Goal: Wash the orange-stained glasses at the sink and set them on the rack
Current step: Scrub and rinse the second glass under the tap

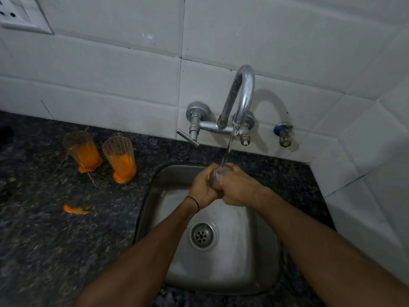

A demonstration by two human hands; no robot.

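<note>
Over the steel sink (243, 251), the left hand (204, 187) and right hand (239, 189) both wrap a clear glass (218, 176), held roughly upright, mouth up under the curved tap (243, 96) stream. Two ribbed, orange-smeared tumblers (83, 149) (120, 158) (upright too) stand to the left on the speckled counter (44, 240).

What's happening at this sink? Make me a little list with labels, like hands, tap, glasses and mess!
hands: left hand and right hand both grip the clear glass
tap: faucet is running; the water stream lands on the held glass
where: over the sink
waiting: first stained glass and second stained glass stand on the counter, orange at their bottoms
mess: orange smear on the counter
rack: not in view
</note>
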